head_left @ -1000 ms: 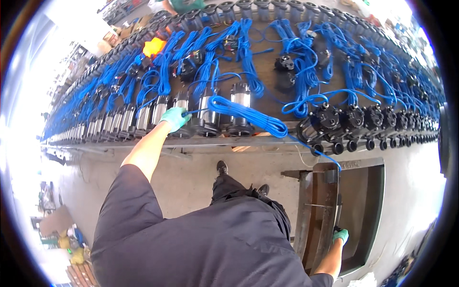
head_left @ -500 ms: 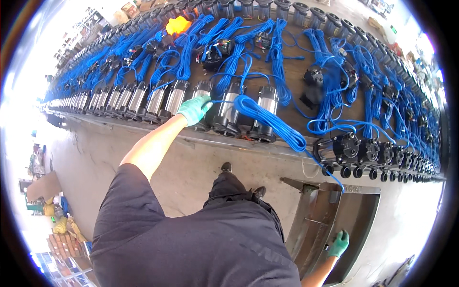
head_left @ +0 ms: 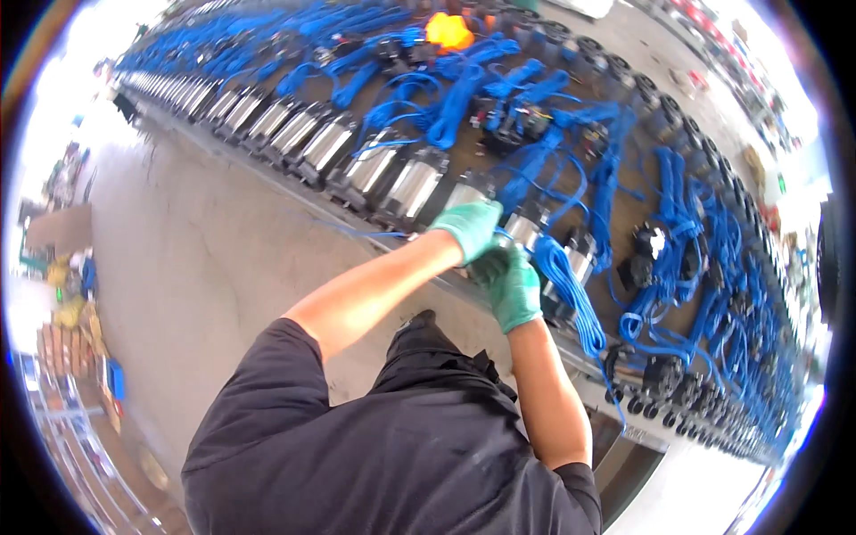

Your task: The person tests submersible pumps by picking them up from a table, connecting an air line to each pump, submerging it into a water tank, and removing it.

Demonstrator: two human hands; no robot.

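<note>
Left hand [head_left: 471, 230] and right hand [head_left: 510, 285] close together at the worktop [head_left: 637, 198] front edge. Fingers on both look curled in; blur and overlap there, so can't tell whether they're gripping the blue strand [head_left: 502, 234] showing between them. Coiled blue cable [head_left: 568, 290] sits just right of the hands, slung over a steel-cased cylindrical unit [head_left: 581, 248], lower end past the edge. Main risk: coil slides off, dragged by its hanging tail [head_left: 617, 406]. Second: a hard tug on the strand could snag neighbouring cables or tip a unit.
</note>
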